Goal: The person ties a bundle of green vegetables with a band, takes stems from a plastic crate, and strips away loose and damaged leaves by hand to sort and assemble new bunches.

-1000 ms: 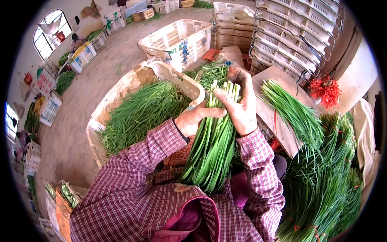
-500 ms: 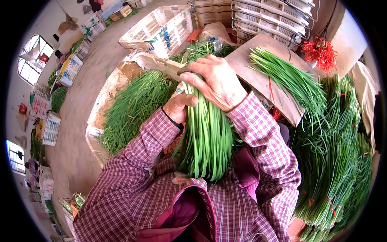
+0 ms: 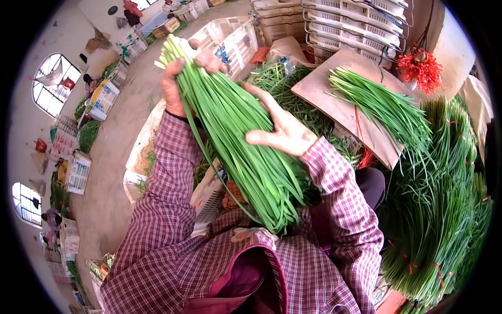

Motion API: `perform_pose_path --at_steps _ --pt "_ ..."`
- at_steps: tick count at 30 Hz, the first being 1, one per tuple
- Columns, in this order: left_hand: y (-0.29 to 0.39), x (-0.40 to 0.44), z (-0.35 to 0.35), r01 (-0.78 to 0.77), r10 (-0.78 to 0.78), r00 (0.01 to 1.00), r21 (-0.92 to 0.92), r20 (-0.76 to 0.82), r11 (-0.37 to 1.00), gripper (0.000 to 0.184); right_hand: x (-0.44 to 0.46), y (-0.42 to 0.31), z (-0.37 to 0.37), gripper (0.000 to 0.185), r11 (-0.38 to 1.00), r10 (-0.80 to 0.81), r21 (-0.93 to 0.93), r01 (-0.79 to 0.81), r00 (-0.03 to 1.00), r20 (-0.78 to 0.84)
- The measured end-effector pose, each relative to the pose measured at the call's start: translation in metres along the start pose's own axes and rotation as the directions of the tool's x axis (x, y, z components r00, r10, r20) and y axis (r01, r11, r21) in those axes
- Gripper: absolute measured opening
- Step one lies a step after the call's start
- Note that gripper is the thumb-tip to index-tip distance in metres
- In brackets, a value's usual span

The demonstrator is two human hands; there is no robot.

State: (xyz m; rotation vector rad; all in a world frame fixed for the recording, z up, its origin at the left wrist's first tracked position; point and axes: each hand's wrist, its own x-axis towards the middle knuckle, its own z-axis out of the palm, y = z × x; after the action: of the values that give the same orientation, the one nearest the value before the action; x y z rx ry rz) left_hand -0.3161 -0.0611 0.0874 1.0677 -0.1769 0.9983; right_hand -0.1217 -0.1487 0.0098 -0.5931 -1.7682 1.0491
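A thick bunch of long green stalks point(image 3: 235, 131) slants across the middle, its pale cut ends at the upper left and its leaf tips near my lap. My left hand point(image 3: 180, 78) is wrapped round the bunch just below the pale ends. Lower down, my right hand point(image 3: 280, 123) lies against the bunch's right side with thumb and fingers spread. A smaller bunch point(image 3: 374, 102) rests on a brown board point(image 3: 324, 83) to the right, and a red tie point(image 3: 357, 123) hangs on that board.
Large tied bundles point(image 3: 434, 209) are heaped at the right. Loose greens point(image 3: 293, 94) lie behind my hands. A white crate point(image 3: 243, 44) stands beyond, near stacked crates point(image 3: 350, 26). Red ties point(image 3: 419, 68) hang at the upper right. People and crates point(image 3: 104, 99) line the far left.
The bunch has swung from nearly upright to a slant, its cut ends now up and left. My left hand has risen with it; my right hand has left the top and moved down its side.
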Motion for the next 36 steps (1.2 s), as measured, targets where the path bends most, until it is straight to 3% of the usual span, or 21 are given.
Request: perform_pose_path --at_steps 1,2,3,4,5,6,7,8,9,10,12,14,15,17,18,20,26,30,31,34,36 --pt "0.018 0.006 -0.009 -0.035 0.035 0.999 -0.001 0.016 0.999 0.032 -0.012 0.002 -0.001 0.089 0.988 -0.026 -0.155 0.02 0.999 -0.04" --pt "0.036 0.01 -0.017 -0.068 0.069 0.997 -0.003 0.032 0.998 0.031 -0.025 0.008 -0.005 0.078 0.959 0.178 -0.216 -0.184 0.983 -0.049" --pt "0.052 0.012 -0.023 -0.133 0.132 0.99 -0.003 -0.04 0.991 0.034 -0.038 0.02 -0.008 0.065 0.95 0.148 -0.262 -0.167 0.985 -0.09" --pt "0.068 0.014 -0.033 -0.162 0.161 0.987 -0.022 -0.026 0.987 0.035 -0.051 0.042 -0.018 0.059 0.925 0.023 -0.374 -0.059 0.995 -0.102" --pt "0.082 0.014 -0.039 -0.2 0.2 0.979 0.0 -0.034 0.98 0.035 -0.063 0.047 -0.027 0.055 0.901 0.045 -0.424 -0.097 0.991 -0.13" --pt "0.092 0.013 -0.044 -0.241 0.241 0.969 0.021 -0.043 0.97 0.035 -0.076 0.062 -0.032 0.047 0.798 0.148 -0.544 -0.26 0.959 -0.241" --pt "0.098 0.011 -0.048 -0.254 0.256 0.966 0.034 -0.037 0.967 0.035 -0.088 0.075 -0.042 0.042 0.718 0.18 -0.63 -0.297 0.953 -0.245" --pt "0.103 0.009 -0.052 -0.258 0.258 0.966 0.017 -0.01 0.966 0.035 -0.103 0.091 -0.048 0.041 0.551 -0.035 -0.808 -0.209 0.962 -0.272" --pt "0.106 0.008 -0.055 -0.258 0.258 0.966 -0.001 0.018 0.966 0.035 -0.098 0.074 -0.053 0.041 0.359 0.344 -0.827 -0.432 0.885 -0.313" --pt "0.108 0.006 -0.057 -0.268 0.268 0.963 0.007 0.023 0.963 0.035 -0.1 0.078 -0.058 0.038 0.181 0.514 -0.82 -0.543 0.763 -0.392" --pt "0.104 0.004 -0.058 -0.254 0.247 0.963 0.053 0.106 0.966 0.033 -0.099 0.061 -0.064 0.034 0.04 0.583 -0.779 -0.625 0.648 -0.49" --pt "0.099 0.003 -0.06 -0.242 0.237 0.963 0.027 0.132 0.97 0.034 -0.085 0.041 -0.066 0.031 0.066 0.496 -0.783 -0.618 0.702 -0.512" --pt "0.094 0.003 -0.059 -0.246 0.239 0.963 0.047 0.122 0.968 0.035 -0.077 0.029 -0.063 0.022 0.171 0.273 -0.827 -0.535 0.832 -0.482" --pt "0.083 0.002 -0.053 -0.249 0.245 0.966 0.04 0.081 0.968 0.036 -0.05 -0.004 -0.048 0.012 0.557 0.057 -0.724 -0.408 0.888 -0.456" --pt "0.079 0.003 -0.053 -0.248 0.245 0.966 0.037 0.08 0.968 0.036 -0.036 -0.017 -0.033 0.008 0.725 -0.057 -0.634 -0.269 0.894 -0.445" --pt "0.073 0.004 -0.052 -0.244 0.241 0.967 0.036 0.083 0.969 0.036 -0.017 -0.024 -0.009 0.008 0.828 -0.171 -0.556 -0.069 0.914 -0.368" --pt "0.064 0.006 -0.045 -0.233 0.232 0.965 -0.01 0.121 0.972 0.035 0.018 -0.027 0.031 0.02 0.829 0.001 -0.491 -0.267 0.879 -0.476" --pt "0.064 0.005 -0.043 -0.228 0.235 0.96 -0.059 0.15 0.972 0.034 0.026 -0.014 0.024 0.019 0.893 0.041 -0.365 -0.264 0.854 -0.519" --pt "0.066 0.004 -0.046 -0.229 0.236 0.961 -0.06 0.146 0.971 0.034 0.025 -0.013 0.018 0.019 0.871 0.036 -0.404 -0.281 0.855 -0.518" --pt "0.083 0.003 -0.058 -0.223 0.235 0.956 -0.083 0.175 0.971 0.032 0.011 0.0 -0.003 0.017 0.662 -0.22 -0.719 -0.213 0.861 -0.458" --pt "0.098 0.0 -0.067 -0.249 0.255 0.94 -0.053 0.229 0.967 0.031 -0.006 0.008 -0.025 0.016 0.511 -0.233 -0.815 -0.274 0.868 -0.438"
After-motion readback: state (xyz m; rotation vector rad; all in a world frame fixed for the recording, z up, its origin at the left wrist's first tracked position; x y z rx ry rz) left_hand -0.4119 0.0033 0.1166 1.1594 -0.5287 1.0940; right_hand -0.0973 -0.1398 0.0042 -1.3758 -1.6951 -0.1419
